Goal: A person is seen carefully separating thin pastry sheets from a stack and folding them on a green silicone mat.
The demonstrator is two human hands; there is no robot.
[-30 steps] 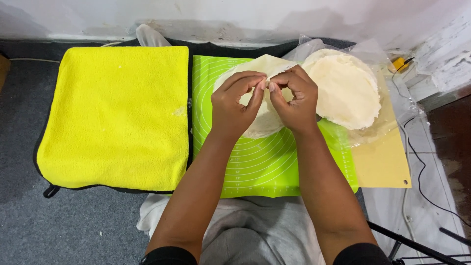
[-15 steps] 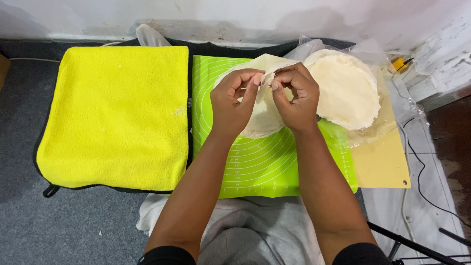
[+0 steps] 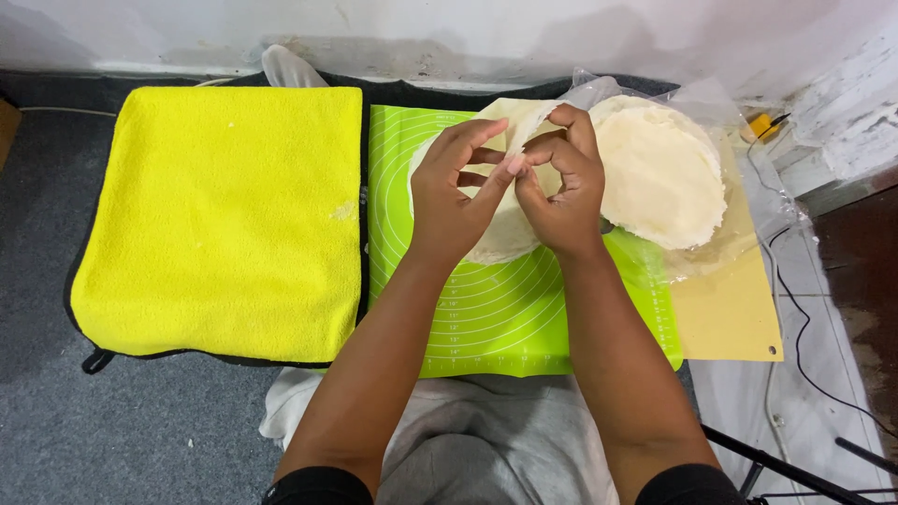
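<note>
While both hands [image 3: 510, 182] pinch it, the dough sheet [image 3: 510, 117] rises between each grip

Green mat [image 3: 496, 318]: silicone-looking sheet, smooth, slightly satiny, printed with pale rings and a ruler edge.
Yellow towel [image 3: 220, 220], left of the mat: thick fleecy cloth, matt, napped, with a few pale crumbs.
Dough round [image 3: 505, 238], on the mat: pale cream, soft, matt, floury; its upper edge is pinched thin between left hand [image 3: 454, 192] and right hand [image 3: 561, 187].
Stack of rounds [image 3: 659, 173], right of the mat: same matt dough (edges ragged), lying on clear glossy crinkled plastic film [image 3: 739, 238].
Tan board [image 3: 730, 318], right of the mat: smooth, matt.
</note>
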